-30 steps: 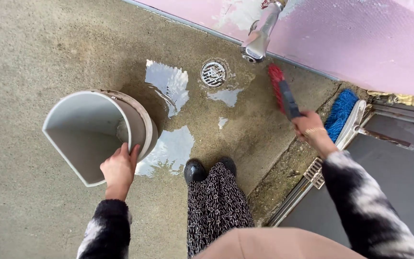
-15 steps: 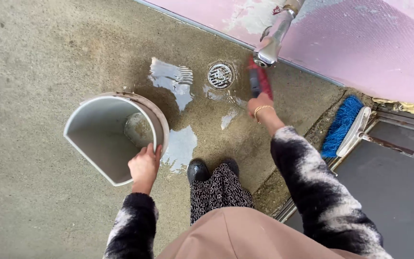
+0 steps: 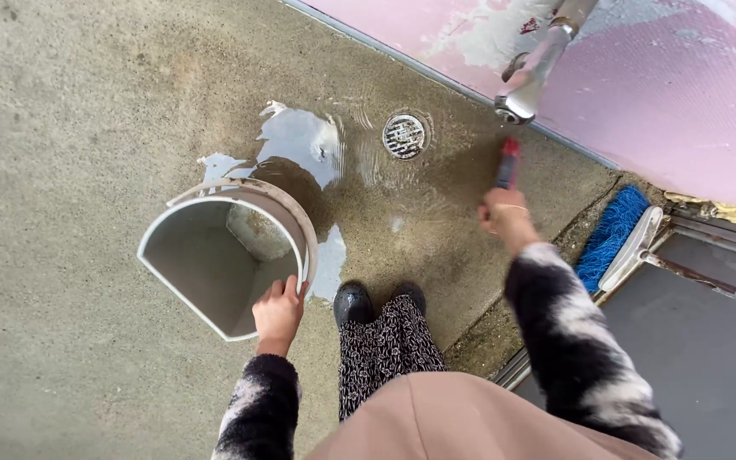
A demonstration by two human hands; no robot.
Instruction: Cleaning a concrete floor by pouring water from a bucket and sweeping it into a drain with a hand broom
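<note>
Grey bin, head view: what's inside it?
The grey bin, tilted with its mouth towards the camera and held at the rim by the left hand, shows bare grey walls and a wet, dirty-looking bottom. The near wall hides the part just under the rim.

No packages, labels, signs or screens in view.
</note>
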